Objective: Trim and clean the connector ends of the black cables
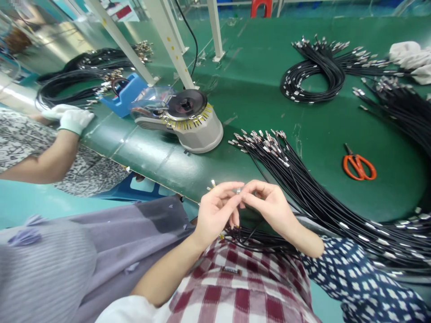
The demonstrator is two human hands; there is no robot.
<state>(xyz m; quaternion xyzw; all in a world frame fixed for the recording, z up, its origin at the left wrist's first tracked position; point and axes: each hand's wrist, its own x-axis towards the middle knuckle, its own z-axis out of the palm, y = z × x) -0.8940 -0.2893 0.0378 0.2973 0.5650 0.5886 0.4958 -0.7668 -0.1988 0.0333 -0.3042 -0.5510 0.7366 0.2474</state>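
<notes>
My left hand (217, 211) and my right hand (271, 204) meet at the table's front edge, their fingertips pinched together. Between them shows a small silvery piece (239, 191), too small to tell its exact kind. Black cables (256, 237) lie across my lap, under my hands, on a checked apron. A long bundle of black cables (313, 188) with metal-tipped ends runs along the table, right beside my right hand. Whether a cable is also inside my fingers is hidden.
A round grey tape dispenser (202, 130) and a blue tape holder (123, 96) stand to the left. Orange-handled scissors (358, 165) lie right. Behind are a coiled cable bundle (313, 85) and white posts (175, 49). A co-worker's gloved hand (72, 117) rests at the left.
</notes>
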